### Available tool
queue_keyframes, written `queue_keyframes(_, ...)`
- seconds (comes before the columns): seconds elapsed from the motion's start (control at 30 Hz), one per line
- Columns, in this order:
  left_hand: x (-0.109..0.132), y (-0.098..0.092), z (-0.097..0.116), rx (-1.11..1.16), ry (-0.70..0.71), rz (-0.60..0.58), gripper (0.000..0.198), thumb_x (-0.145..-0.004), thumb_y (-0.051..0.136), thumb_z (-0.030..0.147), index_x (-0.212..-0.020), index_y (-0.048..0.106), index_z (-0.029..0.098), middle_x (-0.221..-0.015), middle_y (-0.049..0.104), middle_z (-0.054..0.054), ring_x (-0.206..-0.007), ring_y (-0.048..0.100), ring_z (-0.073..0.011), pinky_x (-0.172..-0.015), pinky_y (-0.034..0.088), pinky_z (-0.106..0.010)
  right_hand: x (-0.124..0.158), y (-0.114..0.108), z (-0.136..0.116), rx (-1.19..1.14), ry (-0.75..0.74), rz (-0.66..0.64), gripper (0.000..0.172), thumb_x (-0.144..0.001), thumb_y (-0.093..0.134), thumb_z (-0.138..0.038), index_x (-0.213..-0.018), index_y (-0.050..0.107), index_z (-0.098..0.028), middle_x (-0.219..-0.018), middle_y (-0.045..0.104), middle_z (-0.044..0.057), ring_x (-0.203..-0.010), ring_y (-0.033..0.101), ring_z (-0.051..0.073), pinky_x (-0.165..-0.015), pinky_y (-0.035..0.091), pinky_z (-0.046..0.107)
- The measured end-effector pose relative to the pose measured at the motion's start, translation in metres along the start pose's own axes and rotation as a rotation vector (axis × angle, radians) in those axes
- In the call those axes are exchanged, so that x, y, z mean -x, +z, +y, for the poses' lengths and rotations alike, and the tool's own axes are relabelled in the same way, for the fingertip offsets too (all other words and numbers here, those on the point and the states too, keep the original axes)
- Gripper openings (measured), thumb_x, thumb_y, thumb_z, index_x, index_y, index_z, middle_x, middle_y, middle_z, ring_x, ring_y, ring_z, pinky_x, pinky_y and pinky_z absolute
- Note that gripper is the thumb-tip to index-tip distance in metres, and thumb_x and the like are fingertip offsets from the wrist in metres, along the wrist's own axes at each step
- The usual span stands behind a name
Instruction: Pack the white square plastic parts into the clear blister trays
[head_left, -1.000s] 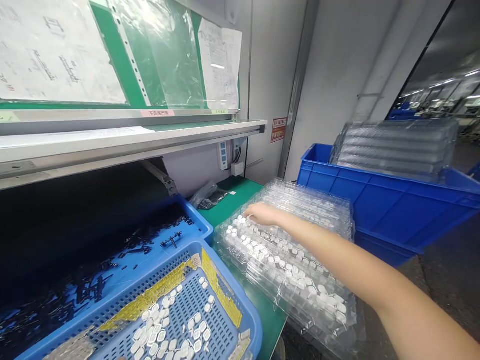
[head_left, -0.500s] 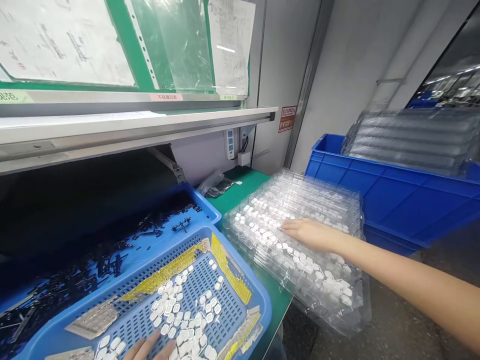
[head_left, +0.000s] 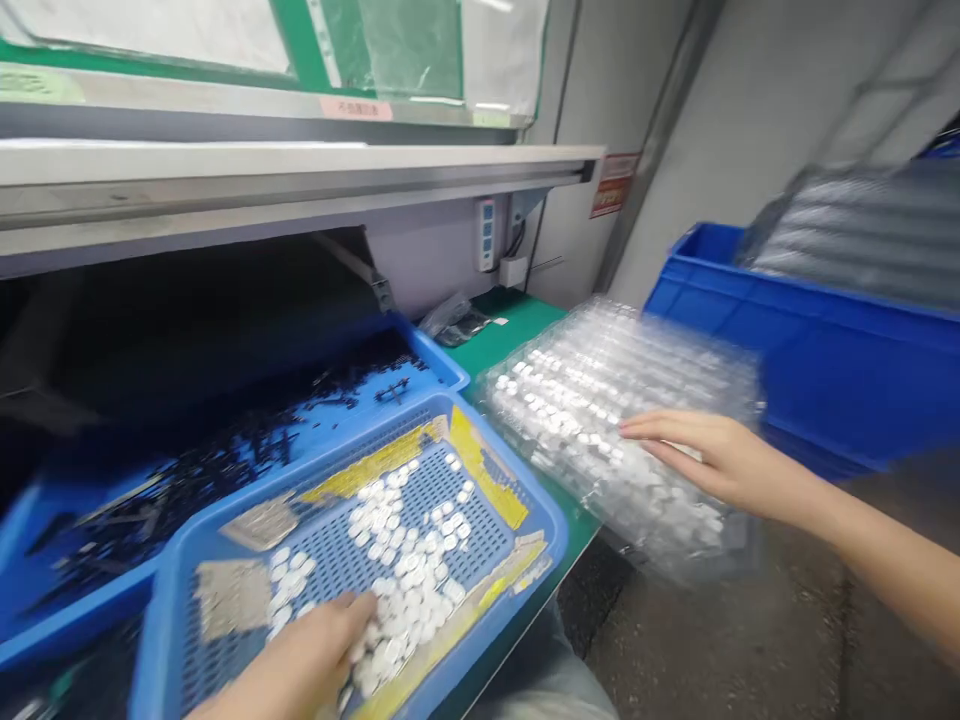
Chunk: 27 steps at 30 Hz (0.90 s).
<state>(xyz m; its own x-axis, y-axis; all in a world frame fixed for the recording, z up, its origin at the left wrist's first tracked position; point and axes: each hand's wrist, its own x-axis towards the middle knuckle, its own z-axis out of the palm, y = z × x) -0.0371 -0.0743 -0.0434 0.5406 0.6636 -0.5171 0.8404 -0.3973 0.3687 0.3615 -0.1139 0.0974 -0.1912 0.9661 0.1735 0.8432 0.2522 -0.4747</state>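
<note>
White parts [head_left: 405, 600] lie heaped under the left hand [head_left: 292, 660], which has come up into the blue mesh tray [head_left: 555, 520] since half a second ago, when only its fingertips showed at the bottom edge of the head view. Its fingers [head_left: 352, 605] are curled down into the pile; blur and the hand's own bulk hide whether they are closed on any pieces, so I cannot tell. More white parts are scattered over the mesh, near yellow tape [head_left: 480, 470] on the tray's far side and two grey foil sheets [head_left: 232, 600].

The right hand [head_left: 712, 460] lies over a stack of clear blister trays [head_left: 600, 400], its fingers [head_left: 652, 425] open and stretched out, resting on the top layer and gripping nothing. Rows of white parts sit in the pockets of that top tray, running from just past the fingertips toward the far corner. The stack sits on the green tabletop [head_left: 517, 325] just beside the mesh tray, with a blue crate [head_left: 787, 350] behind it. A second blue tray [head_left: 420, 360], holding black parts [head_left: 225, 460], lies to the left of the mesh tray.
</note>
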Motion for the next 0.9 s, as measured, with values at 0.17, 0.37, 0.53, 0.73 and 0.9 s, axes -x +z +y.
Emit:
queue_keyframes(0.17, 0.006, -0.032, 0.032, 0.249, 0.0, -0.011, 0.01, -0.07, 0.039, 0.021, -0.075, 0.047, 0.018, -0.06, 0.052, -0.001, -0.056, 0.051, -0.0147, -0.054, 0.038, -0.022, -0.032, 0.053, -0.086, -0.899, 0.243, -0.246, 0.018, -0.066, 0.057, -0.026, -0.083, 0.06, -0.024, -0.085, 0.059, 0.006, -0.082, 0.053, 0.021, -0.077, 0.042, 0.04)
queue_keyframes(0.37, 0.021, -0.074, 0.059, 0.656, 0.04, 0.021, 0.012, -0.073, 0.042, 0.027, -0.081, 0.041, 0.018, -0.058, 0.049, 0.003, -0.048, 0.049, -0.0112, -0.044, 0.04, -0.021, -0.058, 0.129, -0.139, -1.462, 0.92, -0.429, 0.009, -0.073, 0.048, -0.023, -0.074, 0.054, -0.017, -0.085, 0.056, 0.006, -0.072, 0.055, 0.013, -0.07, 0.045, 0.032)
queue_keyframes(0.53, 0.027, -0.097, 0.077, 0.721, 0.141, -0.02, 0.016, -0.073, 0.044, 0.022, -0.088, 0.045, 0.016, -0.065, 0.051, 0.002, -0.049, 0.048, -0.0087, -0.044, 0.04, -0.019, -0.06, 0.161, -0.143, -1.849, 0.796, -0.536, 0.024, -0.079, 0.036, -0.029, -0.074, 0.051, -0.012, -0.067, 0.056, 0.005, -0.059, 0.053, 0.011, -0.06, 0.044, 0.029)
queue_keyframes(0.73, 0.03, -0.105, 0.072, 0.681, 0.139, 0.045, 0.02, -0.073, 0.047, 0.027, -0.09, 0.047, 0.018, -0.064, 0.051, 0.003, -0.049, 0.047, -0.0079, -0.042, 0.039, -0.017, -0.056, 0.165, -0.133, -1.992, 0.808, -0.493, 0.032, -0.08, 0.034, -0.033, -0.091, 0.052, -0.009, -0.076, 0.057, 0.008, -0.068, 0.055, 0.013, -0.069, 0.043, 0.031)
queue_keyframes(0.9, 0.031, -0.102, 0.062, 0.717, 0.12, 0.09, 0.02, -0.074, 0.047, 0.031, -0.089, 0.046, 0.019, -0.064, 0.051, 0.004, -0.049, 0.046, -0.0081, -0.044, 0.038, -0.019, -0.053, 0.162, -0.13, -1.992, 0.77, -0.493, 0.037, -0.078, 0.036, -0.039, -0.101, 0.048, -0.013, -0.099, 0.054, 0.01, -0.08, 0.055, 0.016, -0.073, 0.042, 0.036)
